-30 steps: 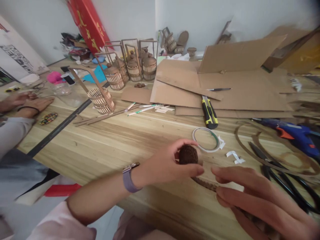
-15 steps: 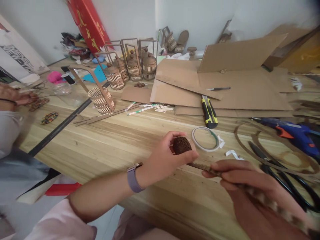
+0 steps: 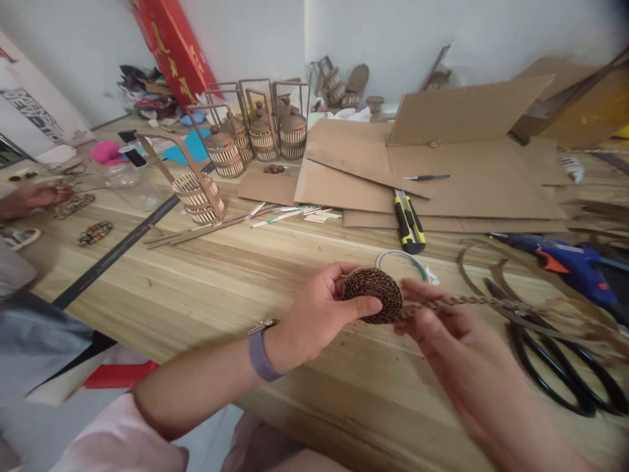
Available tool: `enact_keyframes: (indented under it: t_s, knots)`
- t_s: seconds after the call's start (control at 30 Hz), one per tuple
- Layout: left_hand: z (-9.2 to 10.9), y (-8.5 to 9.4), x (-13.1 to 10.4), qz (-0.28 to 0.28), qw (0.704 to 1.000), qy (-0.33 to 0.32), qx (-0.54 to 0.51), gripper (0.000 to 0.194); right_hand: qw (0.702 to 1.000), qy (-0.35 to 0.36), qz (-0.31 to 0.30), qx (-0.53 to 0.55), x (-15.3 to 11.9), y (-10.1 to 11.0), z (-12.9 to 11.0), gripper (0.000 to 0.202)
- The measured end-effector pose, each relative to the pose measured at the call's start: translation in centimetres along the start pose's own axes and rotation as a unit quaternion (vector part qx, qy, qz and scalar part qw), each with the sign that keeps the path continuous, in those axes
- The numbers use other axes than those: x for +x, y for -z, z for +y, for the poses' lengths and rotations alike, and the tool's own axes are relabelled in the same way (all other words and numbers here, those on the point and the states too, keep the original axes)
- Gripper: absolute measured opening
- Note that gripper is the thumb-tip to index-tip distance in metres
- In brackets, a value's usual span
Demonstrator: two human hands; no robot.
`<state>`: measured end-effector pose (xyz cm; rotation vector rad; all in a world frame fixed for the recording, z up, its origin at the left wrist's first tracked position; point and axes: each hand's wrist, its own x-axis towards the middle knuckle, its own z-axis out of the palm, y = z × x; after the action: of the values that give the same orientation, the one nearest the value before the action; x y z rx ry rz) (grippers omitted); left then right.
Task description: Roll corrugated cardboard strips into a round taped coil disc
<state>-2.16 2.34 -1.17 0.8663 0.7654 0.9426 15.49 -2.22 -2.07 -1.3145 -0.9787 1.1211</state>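
Left hand (image 3: 319, 318) holds the coil (image 3: 377, 284) by its edge, apart from scissors (image 3: 565, 364).

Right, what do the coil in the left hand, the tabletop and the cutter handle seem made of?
Coil: probably corrugated cardboard, matt brown; wavy flutes show in its face. Tabletop: wood or laminate, streaky grain, faint sheen. Cutter handle: likely plastic, smooth-looking, black and yellow.
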Motion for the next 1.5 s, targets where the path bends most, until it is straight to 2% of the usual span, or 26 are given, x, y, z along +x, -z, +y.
enact_keyframes:
  t_s: [0.13,0.3,0.43,0.53,0.63,0.8,1.03,1.13,1.3,1.5]
  knots:
    - [0.4,0.1,-0.1,-0.002,0.998,-0.012,0.055,0.039,0.994,-0.040,-0.028,-0.101,-0.2,0.2,0.5,0.048]
    - [0.7,0.5,0.2,-0.003,0.994,-0.009,0.104,0.040,0.993,-0.051,-0.004,-0.103,0.0,0.4,-0.1,0.047]
    - [0.8,1.0,0.3,-0.019,0.990,-0.007,0.137,0.037,0.995,-0.061,-0.011,-0.077,0.2,0.3,-0.3,0.049]
    - [0.8,1.2,0.2,-0.037,0.983,-0.015,0.180,0.034,0.992,-0.053,-0.006,-0.118,0.0,0.4,-0.4,0.052]
    - [0.6,1.2,-0.1,-0.062,0.974,-0.026,0.218,0.037,0.984,-0.048,-0.010,-0.171,-0.1,0.6,-0.5,0.052]
    - [0.6,1.1,-0.2,-0.094,0.972,-0.027,0.213,0.038,0.972,-0.038,-0.044,-0.226,0.0,1.3,-0.7,0.046]
    - [1.6,1.7,0.0,-0.154,0.958,-0.028,0.240,0.055,0.987,-0.038,-0.047,-0.152,0.6,1.9,-0.5,0.041]
    - [1.6,1.6,0.2,-0.156,0.961,-0.030,0.226,0.056,0.986,-0.050,-0.045,-0.152,0.5,1.9,-0.4,0.042]
    - [1.0,1.0,0.2,-0.128,0.986,-0.001,0.109,0.056,0.979,-0.047,-0.023,-0.195,0.2,1.5,-0.3,0.045]
    - [0.6,0.9,0.1,-0.093,0.980,-0.010,0.173,0.028,0.976,-0.062,-0.013,-0.210,0.1,1.4,0.0,0.049]
